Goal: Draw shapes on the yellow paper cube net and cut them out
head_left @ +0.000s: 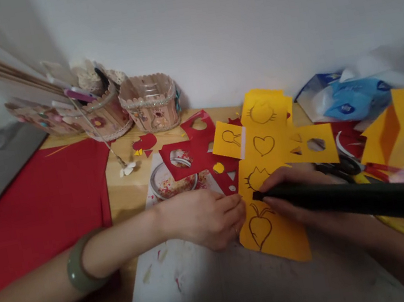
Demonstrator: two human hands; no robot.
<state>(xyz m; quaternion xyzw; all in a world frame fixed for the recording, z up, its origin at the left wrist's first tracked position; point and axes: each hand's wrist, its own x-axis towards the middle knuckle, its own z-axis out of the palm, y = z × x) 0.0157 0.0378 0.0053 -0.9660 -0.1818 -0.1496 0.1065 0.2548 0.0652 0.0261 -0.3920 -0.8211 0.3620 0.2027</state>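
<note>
A yellow paper strip (291, 239) bears dark outline drawings: a heart, cat-like heads and a radish-like shape. My left hand (206, 220), a green bangle on its wrist, has its fingers curled together at the strip's left edge; the thumb is hidden. Over the strip, my right hand (301, 180) pinches the end of a long black stick-like thing (350, 195), which runs out past the right edge of view. Its exact kind does not show. Beside the strip lie a small yellow card with a drawing (228, 138) and red paper with cut-out holes (184, 160).
Decorated baskets (150, 103) stand by the wall, one holding pens and sticks. Red sheets (40, 210) lie at left. White paper (179, 290) lies under the work. Scissors (345, 166), folded yellow paper (397, 129) and a blue tissue pack (351, 98) are at right.
</note>
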